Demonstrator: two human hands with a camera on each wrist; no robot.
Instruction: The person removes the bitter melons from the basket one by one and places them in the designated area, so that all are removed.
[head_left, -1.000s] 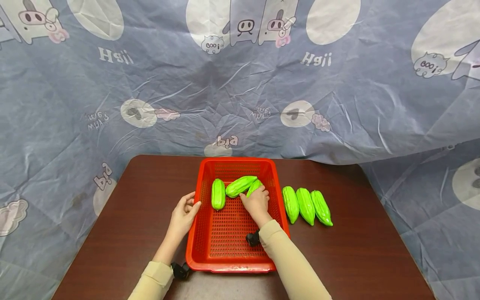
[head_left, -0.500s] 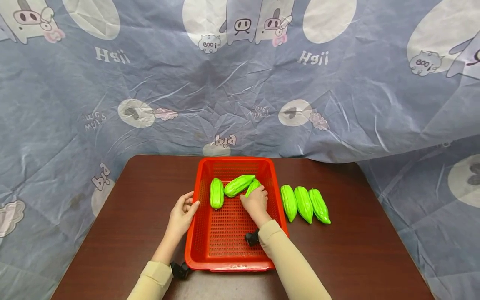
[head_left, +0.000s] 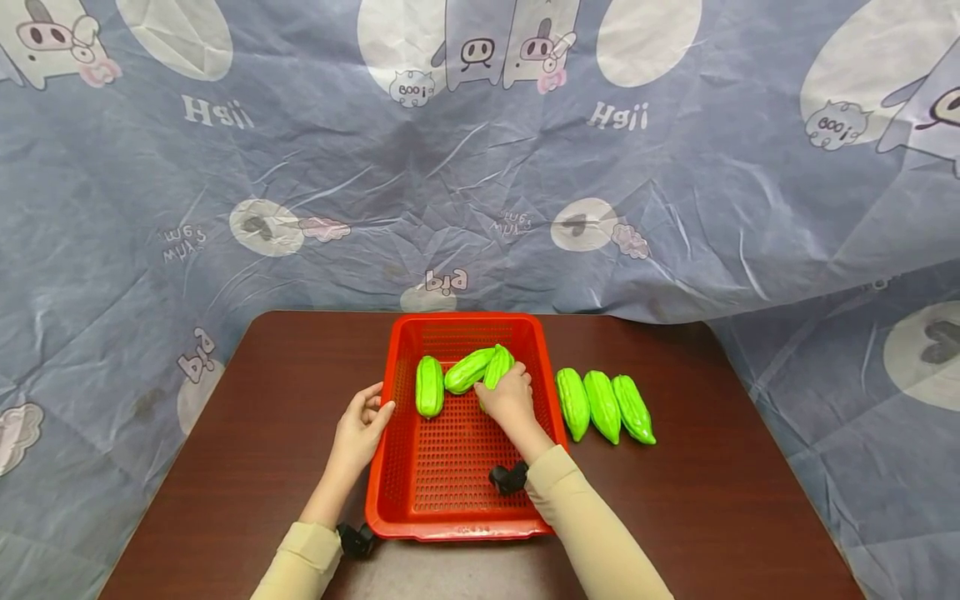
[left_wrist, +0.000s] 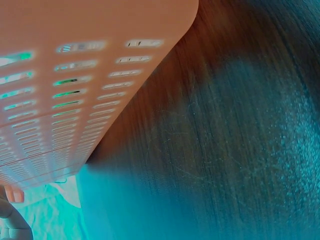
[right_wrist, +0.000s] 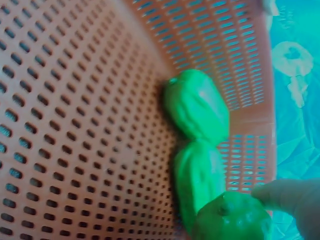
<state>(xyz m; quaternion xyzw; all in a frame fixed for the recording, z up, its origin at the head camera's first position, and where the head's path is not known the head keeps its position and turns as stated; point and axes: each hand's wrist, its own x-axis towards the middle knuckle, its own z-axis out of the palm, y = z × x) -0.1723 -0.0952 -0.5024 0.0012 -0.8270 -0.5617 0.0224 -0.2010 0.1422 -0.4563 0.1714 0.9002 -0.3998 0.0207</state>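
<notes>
A red plastic basket (head_left: 450, 475) with slotted walls stands on the table. My left hand (head_left: 362, 429) grips its left rim, thumb at the edge and fingers outside the wall. Inside lie a ridged green bitter melon (head_left: 430, 387) on the left and a slanted bitter melon (head_left: 467, 372) beside it. My right hand (head_left: 512, 402), reaching into the basket, holds a third bitter melon (head_left: 497, 367) that partly covers the slanted one's end. In the right wrist view, the thumb or finger touches this held bitter melon (right_wrist: 232, 220); part of it falls outside that view.
To the right of the basket, a row of bitter melons (head_left: 602, 407) lies on the brown table (head_left: 720, 492). A grey-blue printed cloth (head_left: 420, 183) hangs behind the table. Black wrist cameras (head_left: 508, 478) sit under both wrists.
The bitter melon in my right hand has turned more upright and come up toward the slanted one, overlapping its end. My left hand keeps its place on the rim. The head view shifts slightly.
</notes>
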